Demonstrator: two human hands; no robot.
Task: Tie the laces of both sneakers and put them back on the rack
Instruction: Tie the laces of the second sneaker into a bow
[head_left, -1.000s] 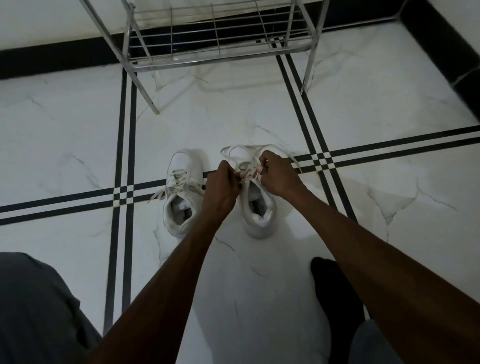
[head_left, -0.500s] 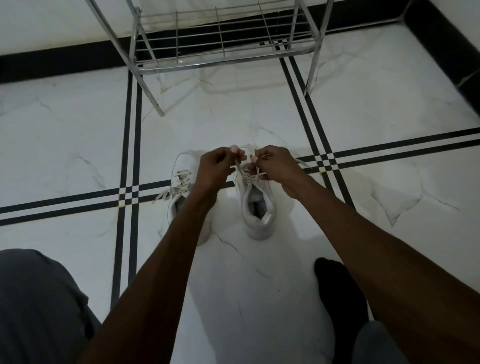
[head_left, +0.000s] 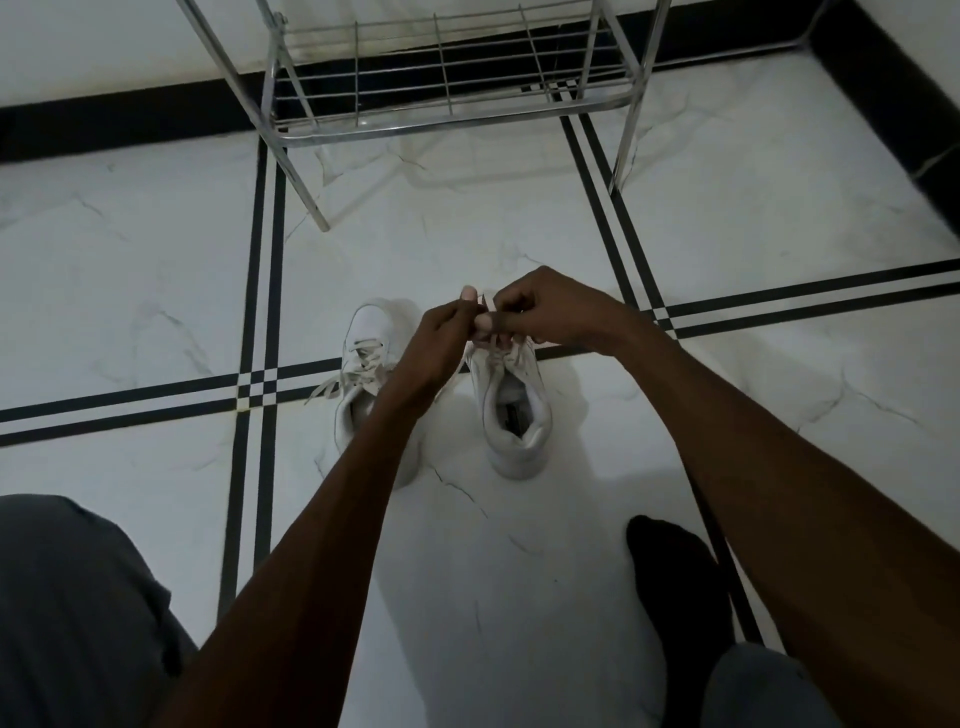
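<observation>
two hands working the laces (head_left: 501, 358) of the right-of-centre sneaker (head_left: 514, 405), mid-frame. left hand (head_left: 441, 332) pinching one lace strand between thumb and fingers; right hand (head_left: 545, 312) curled tight on the other, knuckles almost touching the left. knot itself hidden under the fingers, so not telling which stage. judging: still forming the bow, not cinched. keeping tension even on both strands, pulling outward and low, keeping the sneaker flat on the floor (head_left: 156, 291). second sneaker (head_left: 363, 374) sitting just left of it, partly behind the left forearm, laces looking loose and splayed, probably still needing tying. rack (head_left: 441, 117) waiting at upper centre, bottom shelf bare where visible.
</observation>
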